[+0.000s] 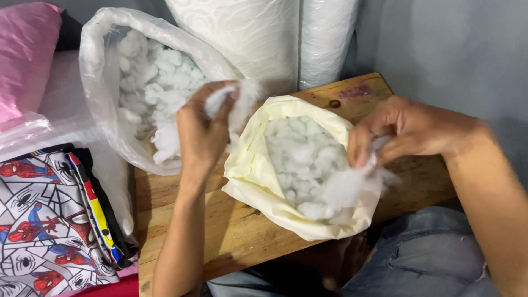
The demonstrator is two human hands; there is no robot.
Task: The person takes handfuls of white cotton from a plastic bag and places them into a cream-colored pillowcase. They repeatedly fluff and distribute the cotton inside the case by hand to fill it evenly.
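Looking down from the head camera, you see your left hand [202, 127] raised over the wooden table [231, 231], its fingers pressed together on a small tuft of white stuffing [237, 102], just at the mouth of the clear plastic bag [102, 82] which is full of the same stuffing. Your right hand [404, 129] is at the far right rim of the cream fabric cover [250, 170], with its fingers closed on a loose wisp of stuffing [352, 184] that hangs over this rim and touches the filling inside. The cover lies open on the table, near the front edge, and its lower part comes over the edge toward your jeans [434, 258]. The plastic bag leans just beside the cover on the left, and the two are almost touching, so between them there is very little room. Bare wood shows in front of your left forearm and at the back right corner of the table, behind your right hand. Two white wrapped rolls [264, 38] stand upright at the back edge, close behind both bags. On the left, beside the table edge, you have a stack of folded printed fabric [44, 220] and, further back, a pink cushion [25, 49] in plastic. The grey wall [451, 49] closes the right side.
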